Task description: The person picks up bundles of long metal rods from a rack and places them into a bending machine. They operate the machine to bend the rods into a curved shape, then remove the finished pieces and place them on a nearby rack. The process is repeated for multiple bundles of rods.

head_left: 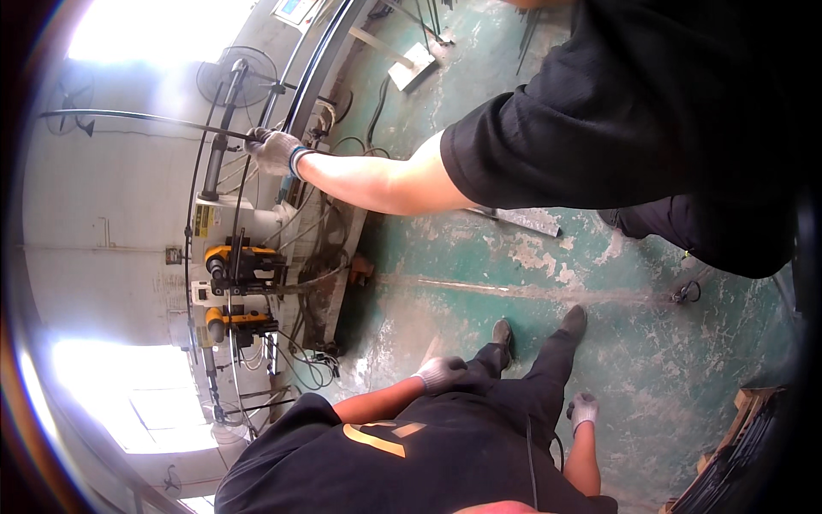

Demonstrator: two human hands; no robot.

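My left hand (441,374), in a pale knitted glove with darker fingertips, rests against the front of my dark trousers. It holds nothing that I can see, and its fingers lie loosely out. On the other side, my right hand (584,409) hangs beside my leg in a similar glove, fingers loosely bent and thumb a little apart, with nothing visible in it. At upper left, a co-worker's gloved hand (276,152) grips a long thin dark rod (154,117) over the machine's rails.
Along the left runs a bench machine with yellow-and-black power units (244,259), hoses and cables. The co-worker's black sleeve (514,146) fills the upper right. A wooden rack (728,441) holds dark bars at lower right. A metal bar (522,222) lies on worn green floor.
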